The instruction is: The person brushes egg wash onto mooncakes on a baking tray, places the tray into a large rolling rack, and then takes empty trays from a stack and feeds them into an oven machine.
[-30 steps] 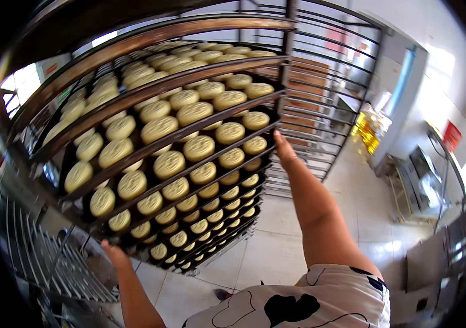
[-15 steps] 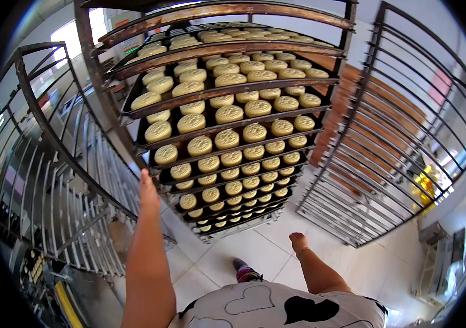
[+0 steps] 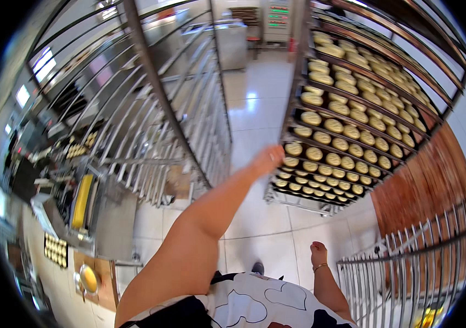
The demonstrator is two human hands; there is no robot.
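Note:
My left arm reaches forward, and my left hand (image 3: 269, 159) is at the near left post of a tall tray rack (image 3: 293, 82), its fingers closed on the metal. Black trays (image 3: 320, 112) fill the rack level upon level, each bearing rows of round, pale yellow pastries (image 3: 333, 126) with patterned tops. My right hand (image 3: 319, 253) hangs low at my side over the tiles, apart from the rack. Its fingers are curled and nothing shows in them. A bracelet circles that wrist.
Bare rack frames stand left (image 3: 159, 87) and right (image 3: 408, 262). Further left are a metal machine with a yellow roller (image 3: 82, 201), a tray of pastries (image 3: 56, 250) and a bowl of yellow liquid (image 3: 89, 277). A reddish-brown wooden panel (image 3: 424, 180) is behind the loaded rack.
My view has turned left, so the loaded rack now appears further right. My left hand stays at the rack's left post; my right hand still hangs low.

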